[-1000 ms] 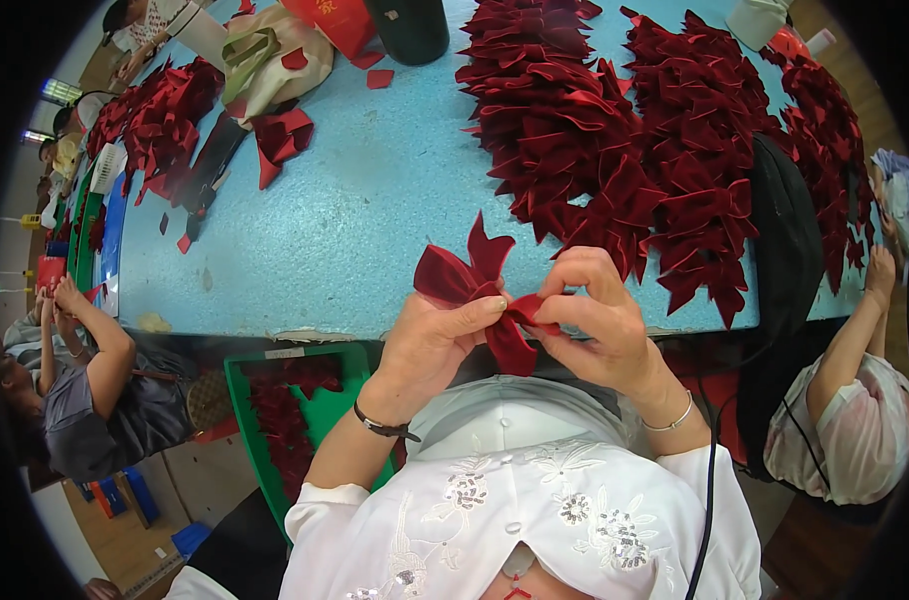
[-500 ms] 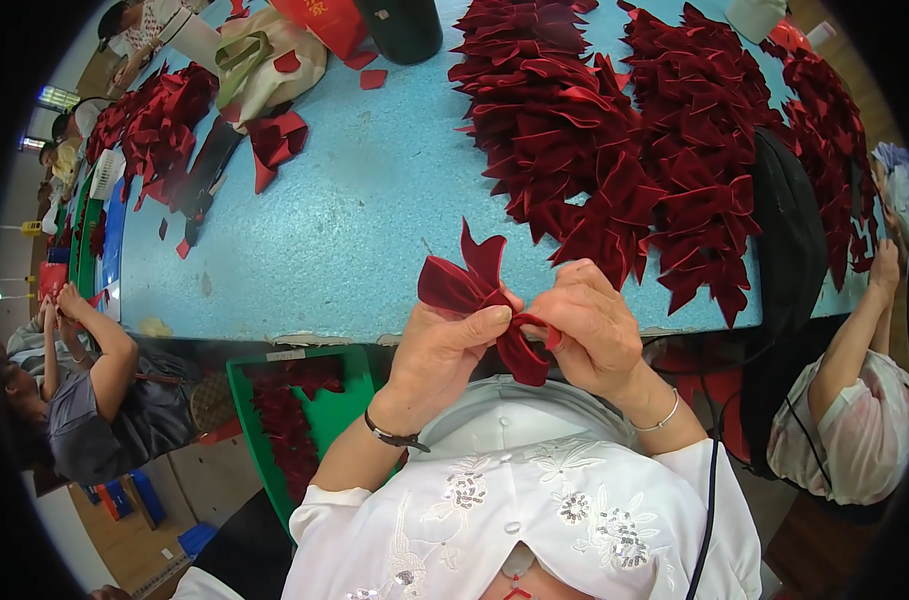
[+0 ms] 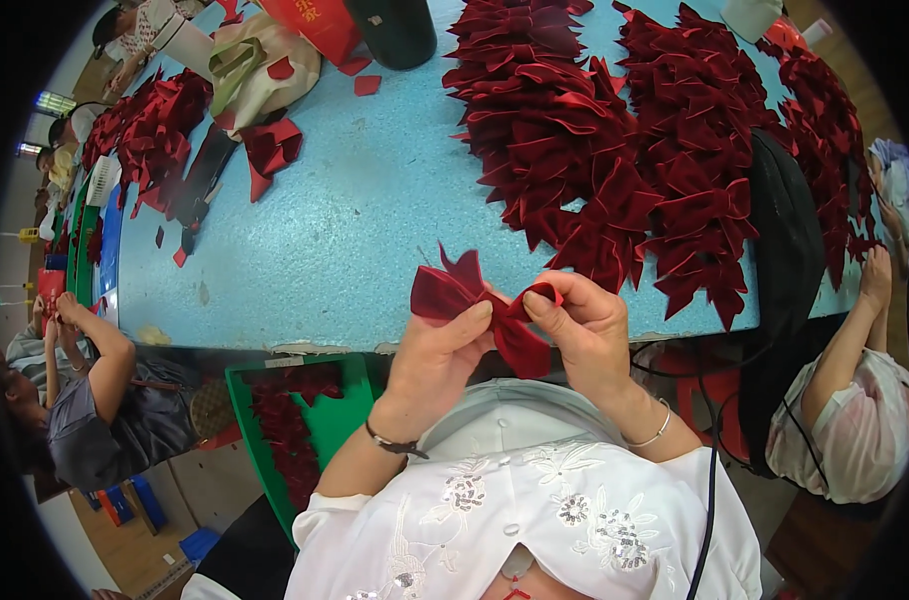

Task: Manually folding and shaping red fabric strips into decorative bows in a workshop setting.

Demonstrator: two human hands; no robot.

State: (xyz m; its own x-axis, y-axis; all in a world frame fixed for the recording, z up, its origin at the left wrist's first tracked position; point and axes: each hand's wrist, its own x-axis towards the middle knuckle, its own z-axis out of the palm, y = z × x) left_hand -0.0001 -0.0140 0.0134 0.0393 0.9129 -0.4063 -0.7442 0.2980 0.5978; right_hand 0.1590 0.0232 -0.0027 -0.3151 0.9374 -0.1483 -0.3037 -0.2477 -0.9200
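Over the near edge of the table, a dark red velvet bow [image 3: 523,345] is held between both hands. My left hand [image 3: 437,350] pinches it at the middle, thumb on top, with one loop and a pointed tail standing up beyond the fingers. My right hand [image 3: 582,330] grips the loop on the other side between thumb and fingers. A wide tail hangs down between the hands. The fingertips under the cloth are hidden.
Long piles of finished red bows [image 3: 545,130] cover the right of the blue table [image 3: 345,230], beside a black bag [image 3: 785,220]. A green crate [image 3: 350,410] with bows stands below the edge at left. A dark cylinder [image 3: 395,35] stands far back. Co-workers sit at both sides.
My right hand has turned and opened up the loop it holds, its thumb now showing on the cloth. The bow has tipped slightly lower and to the left.
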